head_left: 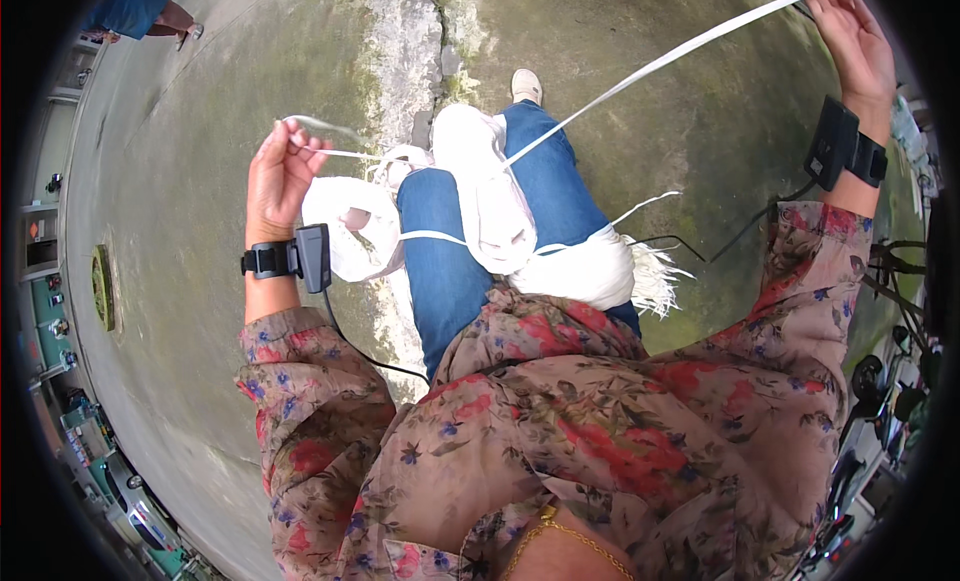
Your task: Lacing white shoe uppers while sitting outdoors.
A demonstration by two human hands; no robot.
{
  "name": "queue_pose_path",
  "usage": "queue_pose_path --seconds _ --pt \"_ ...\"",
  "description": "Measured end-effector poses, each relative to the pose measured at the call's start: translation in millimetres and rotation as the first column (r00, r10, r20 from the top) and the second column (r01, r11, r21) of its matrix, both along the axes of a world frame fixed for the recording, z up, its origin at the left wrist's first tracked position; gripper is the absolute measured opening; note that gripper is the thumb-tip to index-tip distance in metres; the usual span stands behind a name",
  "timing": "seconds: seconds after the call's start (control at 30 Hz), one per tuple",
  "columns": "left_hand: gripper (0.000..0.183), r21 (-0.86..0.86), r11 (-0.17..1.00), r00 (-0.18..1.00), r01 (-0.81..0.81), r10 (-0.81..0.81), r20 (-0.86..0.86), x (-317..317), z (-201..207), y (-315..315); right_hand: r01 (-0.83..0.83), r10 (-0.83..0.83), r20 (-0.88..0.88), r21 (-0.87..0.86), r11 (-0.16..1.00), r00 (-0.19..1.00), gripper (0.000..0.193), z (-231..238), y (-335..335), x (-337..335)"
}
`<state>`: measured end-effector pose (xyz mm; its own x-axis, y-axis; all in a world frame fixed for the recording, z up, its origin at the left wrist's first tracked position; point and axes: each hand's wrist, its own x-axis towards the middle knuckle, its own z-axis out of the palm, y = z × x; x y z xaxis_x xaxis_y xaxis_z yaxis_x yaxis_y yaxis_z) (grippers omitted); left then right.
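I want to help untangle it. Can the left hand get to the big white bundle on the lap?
Probably yes. The left hand is just beside the white bundle with nothing between them. But its fingers are pinching a thin white strand, so it would likely have to let go first.

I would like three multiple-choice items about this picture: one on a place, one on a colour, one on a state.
1. Where does the white bundle lie?
A. on the person's lap
B. on a table
C. in a basket

2. What colour is the strip between the hands?
A. red
B. white
C. black

3. How is the strip from the bundle to the right hand?
A. coiled
B. knotted
C. pulled straight

Answers: 1 A, it rests on the blue trousers; 2 B, white throughout; 3 C, the raised right hand draws it taut, while the left hand pinches another end.
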<state>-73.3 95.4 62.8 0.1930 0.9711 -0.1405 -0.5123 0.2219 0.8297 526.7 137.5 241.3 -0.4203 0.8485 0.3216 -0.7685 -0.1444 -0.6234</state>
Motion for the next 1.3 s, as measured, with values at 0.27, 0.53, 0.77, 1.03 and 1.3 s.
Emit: queue_pose_path --seconds 0.27,0.53,0.77,1.03,1.3 --pt "0.016 -0.134 0.865 0.837 -0.484 0.413 -0.36 -108 -5 -43 0.55 -0.352 0.888 0.144 0.823 0.295 0.024 -178 -54 -65" --pt "0.025 -0.32 0.932 0.783 0.173 -0.326 -0.529 98 -74 -65 -0.165 -0.349 0.937 0.342 0.925 -0.012 0.012 -275 -122 -239" --pt "0.022 0.018 0.941 0.237 0.339 -0.067 -0.969 125 -89 -71 -0.206 -0.654 0.723 0.62 0.757 -0.224 0.011 -286 -111 -251" --pt "0.019 0.085 0.961 0.273 0.262 0.01 -0.962 126 -101 -83 -0.248 -0.683 0.689 0.636 0.731 -0.243 0.007 -289 -107 -258" --pt "0.023 -0.033 0.993 0.356 0.11 -0.07 -0.932 123 -100 -82 -0.392 -0.688 0.676 0.577 0.717 -0.263 0.007 -284 -104 -266"
